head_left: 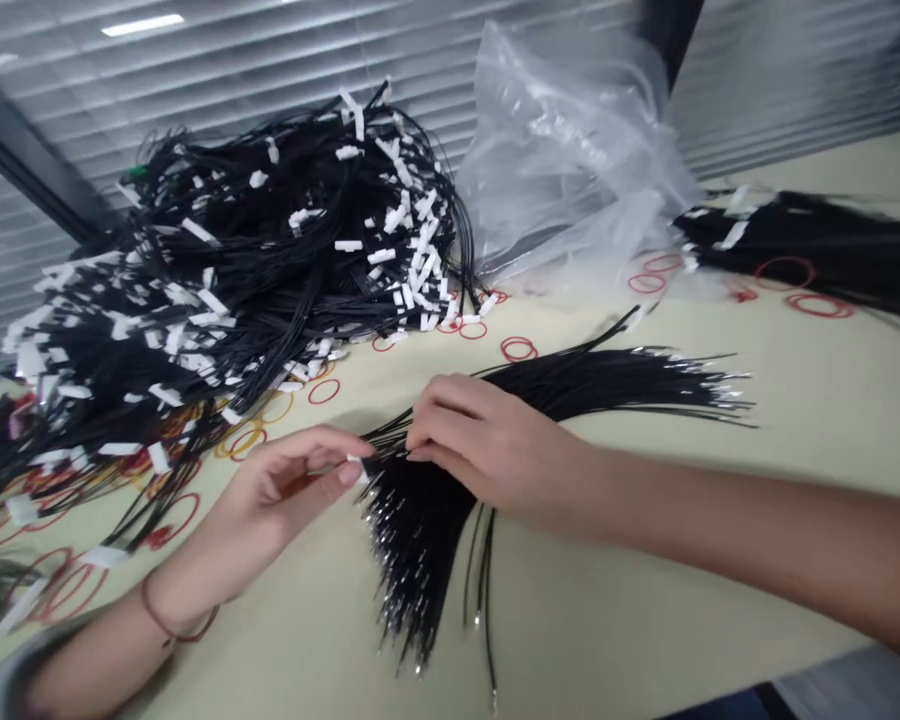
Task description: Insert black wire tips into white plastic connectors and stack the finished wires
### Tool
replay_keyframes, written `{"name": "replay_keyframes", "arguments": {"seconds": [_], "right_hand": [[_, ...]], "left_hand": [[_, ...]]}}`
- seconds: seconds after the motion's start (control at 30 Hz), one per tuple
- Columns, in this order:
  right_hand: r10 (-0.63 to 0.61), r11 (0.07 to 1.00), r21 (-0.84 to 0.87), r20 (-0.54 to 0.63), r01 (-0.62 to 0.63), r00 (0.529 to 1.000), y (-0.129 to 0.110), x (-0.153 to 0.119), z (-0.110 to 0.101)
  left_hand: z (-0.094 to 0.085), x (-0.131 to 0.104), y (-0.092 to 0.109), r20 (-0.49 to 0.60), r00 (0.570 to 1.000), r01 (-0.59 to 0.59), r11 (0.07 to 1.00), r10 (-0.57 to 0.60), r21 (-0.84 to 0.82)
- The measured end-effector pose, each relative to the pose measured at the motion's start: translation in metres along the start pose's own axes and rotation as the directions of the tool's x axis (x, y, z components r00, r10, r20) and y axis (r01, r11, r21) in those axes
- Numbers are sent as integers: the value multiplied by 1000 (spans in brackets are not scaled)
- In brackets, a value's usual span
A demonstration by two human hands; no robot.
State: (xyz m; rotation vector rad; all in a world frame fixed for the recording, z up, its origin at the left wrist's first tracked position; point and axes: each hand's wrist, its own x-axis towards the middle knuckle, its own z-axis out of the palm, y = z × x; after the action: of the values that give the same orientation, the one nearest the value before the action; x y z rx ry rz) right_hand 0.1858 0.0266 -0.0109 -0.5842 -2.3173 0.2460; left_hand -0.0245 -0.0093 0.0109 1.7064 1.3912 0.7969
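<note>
A bundle of thin black wires (427, 530) with shiny metal tips fans down over the pale table, and more wires (607, 385) stretch to the right behind my right hand. My left hand (285, 485) pinches a small white connector (358, 470) between thumb and index finger, at the upper left edge of the bundle. My right hand (480, 435) lies over the middle of the bundle, its fingertips closed on some black wires. A few loose wires hang below it.
A large heap of black wires with white connectors (270, 240) stands at the back left. Red rubber bands (519, 348) are scattered over the table (645, 600). Behind are a clear plastic bag (562, 160) and window blinds. Another black wire bundle (832, 250) lies at the right.
</note>
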Motion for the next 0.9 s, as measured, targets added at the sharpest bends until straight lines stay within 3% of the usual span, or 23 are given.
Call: {"name": "replay_keyframes", "arguments": {"seconds": [0.1,0.2,0.33,0.4,0.53,0.7,0.8,0.9], "right_hand": [[-13,999,-53,-143,6,990,-3,0,-4],[-94,994,-54,30,96,995,-13,-2,-6],[-266,943,-95,364,320,893,-24,-7,-8],[-249,934,-135,420,332,872,-25,-7,-9],[-149,953,-188,387,236,910,-21,-3,-12],[-73,972,-178,388,152,919,-15,-4,-7],[-86,972,-175,361,158,929,-11,-6,-1],[-87,987,-97,349,129,933,-6,-6,3]], "left_hand": [[1,-4,0,8,1000,-11,990,12,-137],[3,-6,0,-96,992,-89,993,82,-72],[-1,-4,-1,-263,944,-152,971,199,187],[-5,0,-2,-300,912,-202,942,280,268],[-12,5,-6,-245,886,-292,884,394,365],[-10,2,-9,-137,975,-127,944,176,305],[-6,1,-6,-84,996,7,969,14,247],[-3,1,-5,-27,999,26,984,-22,178]]}}
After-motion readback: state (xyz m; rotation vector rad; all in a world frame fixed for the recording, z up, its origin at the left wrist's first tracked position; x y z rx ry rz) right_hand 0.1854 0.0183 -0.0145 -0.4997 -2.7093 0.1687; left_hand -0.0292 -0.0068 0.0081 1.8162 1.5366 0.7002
